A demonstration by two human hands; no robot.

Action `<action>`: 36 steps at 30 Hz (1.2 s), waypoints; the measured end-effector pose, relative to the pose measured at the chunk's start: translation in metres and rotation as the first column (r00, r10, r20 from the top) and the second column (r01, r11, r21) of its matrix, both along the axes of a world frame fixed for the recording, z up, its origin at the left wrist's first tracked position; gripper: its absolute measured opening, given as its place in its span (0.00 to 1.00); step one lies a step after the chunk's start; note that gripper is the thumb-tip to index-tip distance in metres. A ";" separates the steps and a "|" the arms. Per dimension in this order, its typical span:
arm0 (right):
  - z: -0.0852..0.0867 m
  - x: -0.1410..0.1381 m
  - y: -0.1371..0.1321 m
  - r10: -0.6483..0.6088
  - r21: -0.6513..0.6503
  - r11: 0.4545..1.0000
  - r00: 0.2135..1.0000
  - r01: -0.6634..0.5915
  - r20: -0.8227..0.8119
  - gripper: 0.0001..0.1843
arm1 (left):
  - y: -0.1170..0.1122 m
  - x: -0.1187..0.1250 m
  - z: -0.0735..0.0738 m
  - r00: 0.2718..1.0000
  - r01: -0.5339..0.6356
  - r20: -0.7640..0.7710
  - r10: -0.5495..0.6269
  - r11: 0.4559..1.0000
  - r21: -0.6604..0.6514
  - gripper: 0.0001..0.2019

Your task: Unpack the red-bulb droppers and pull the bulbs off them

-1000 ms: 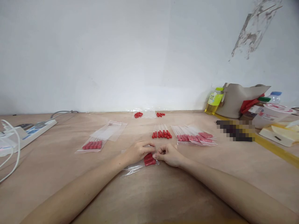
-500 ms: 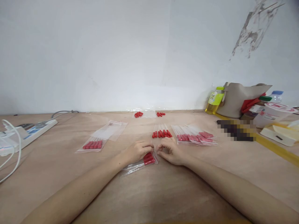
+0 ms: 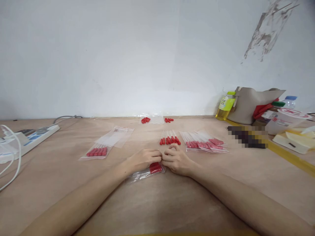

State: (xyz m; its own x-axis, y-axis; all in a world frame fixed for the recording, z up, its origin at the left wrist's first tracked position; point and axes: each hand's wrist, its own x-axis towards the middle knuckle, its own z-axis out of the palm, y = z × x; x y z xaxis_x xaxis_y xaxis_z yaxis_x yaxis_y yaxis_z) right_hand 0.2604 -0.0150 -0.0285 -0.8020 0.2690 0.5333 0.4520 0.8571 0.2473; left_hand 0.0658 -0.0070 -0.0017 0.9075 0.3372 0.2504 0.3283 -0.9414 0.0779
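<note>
A clear zip bag (image 3: 141, 176) holding droppers with red bulbs (image 3: 155, 168) lies in front of me, its bulb end towards the right. My left hand (image 3: 144, 160) is closed on the upper edge of that bag near its right end. Fingers bent in a pinch, my right hand (image 3: 177, 163) meets the left fingertips at the bag's right corner. The fingers partly cover the bag's opening. Just beyond my hands lies a row of loose red-bulbed droppers (image 3: 169, 140), bulbs towards me.
Filled zip bags (image 3: 205, 144) overlap on the right. Another filled bag (image 3: 97, 151) lies left, under flat bags (image 3: 118, 136). Red bulbs (image 3: 145, 120) rest on plastic by the wall. A power strip (image 3: 41, 141) is far left; a bottle (image 3: 225, 106) and grey bag (image 3: 248, 106) stand right.
My right hand has moved left, and its fingers have closed in against my left fingertips at the bag's corner. The left fingers have shifted slightly over the bag's edge.
</note>
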 end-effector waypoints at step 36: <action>0.006 -0.008 -0.002 -0.050 -0.750 0.609 0.931 -0.260 -0.363 0.21 | -0.025 -0.044 -0.014 0.916 -0.336 0.107 0.386 0.886 -0.319 0.25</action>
